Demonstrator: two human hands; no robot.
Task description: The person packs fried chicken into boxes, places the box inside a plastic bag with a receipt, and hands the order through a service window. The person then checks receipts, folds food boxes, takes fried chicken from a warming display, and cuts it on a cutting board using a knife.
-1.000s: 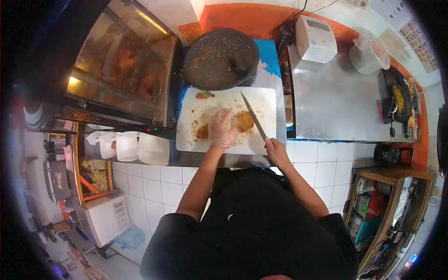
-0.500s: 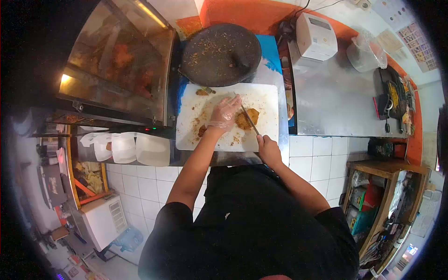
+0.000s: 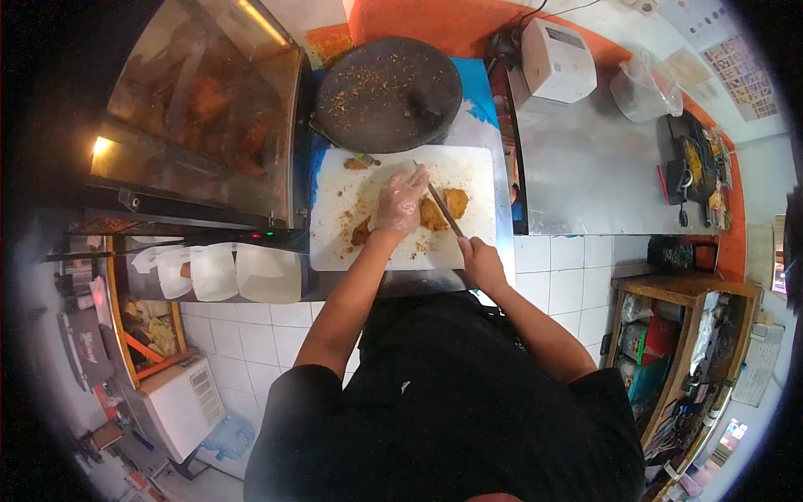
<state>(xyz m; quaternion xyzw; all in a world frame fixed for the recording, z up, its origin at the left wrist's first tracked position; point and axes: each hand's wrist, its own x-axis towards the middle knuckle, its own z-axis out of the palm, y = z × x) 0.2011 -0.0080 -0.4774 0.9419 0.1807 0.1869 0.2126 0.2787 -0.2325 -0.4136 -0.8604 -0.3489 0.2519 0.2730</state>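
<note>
A white cutting board (image 3: 335,255) lies scattered with crumbs. My right hand (image 3: 481,258) is wrapped round the handle of a long knife (image 3: 443,209), whose blade crosses brown fried food (image 3: 455,203) and reaches up to the fingertips of my left hand. In a clear plastic glove, my left hand (image 3: 400,204) rests over the blade's far end, its fingers pressed close together. Another brown piece (image 3: 360,232) shows at its lower left. Near the board's top edge is a small scrap with something green (image 3: 358,162).
Behind the board stands a large dark stone mortar (image 3: 389,94). A lit glass cabinet (image 3: 201,109) is on the left, with white containers (image 3: 268,273) below it. Rightward, a metal counter (image 3: 585,176) carries a white printer (image 3: 558,63) and a clear tub (image 3: 646,88).
The knife has come down onto the food, which now shows as separate pieces. My left hand has shifted up to the knife's far end. The whole view has drifted slightly.
</note>
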